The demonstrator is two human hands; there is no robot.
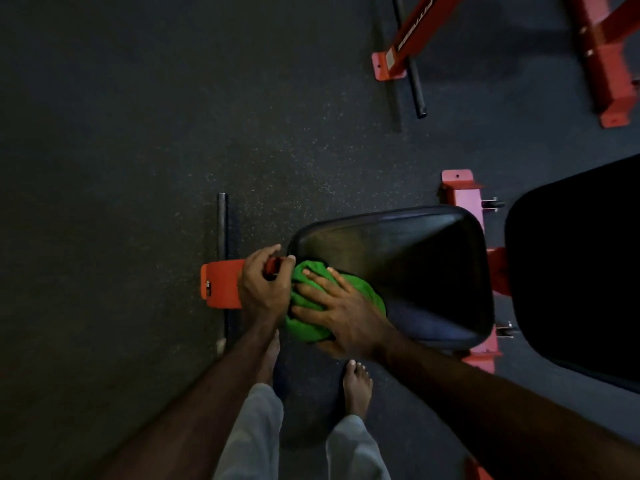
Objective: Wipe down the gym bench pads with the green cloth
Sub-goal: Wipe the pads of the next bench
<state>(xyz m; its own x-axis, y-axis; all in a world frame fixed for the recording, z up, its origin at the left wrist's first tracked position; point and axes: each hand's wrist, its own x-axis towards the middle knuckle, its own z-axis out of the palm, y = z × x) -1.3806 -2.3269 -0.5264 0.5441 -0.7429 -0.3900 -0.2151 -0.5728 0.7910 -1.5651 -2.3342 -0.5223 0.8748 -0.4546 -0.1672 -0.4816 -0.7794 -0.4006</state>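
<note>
- The green cloth (332, 299) sits bunched on the near left edge of the black seat pad (408, 268).
- The right hand (341, 315) presses it, fingers spread.
- The left hand (263, 284) grips the red frame (221, 284) beside the pad.
- Dark floor (121, 168) lies open to the left.

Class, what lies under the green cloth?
The crumpled green cloth lies on the narrow end of the black padded seat, under the right hand. The pad surface directly beneath is hidden.
</note>
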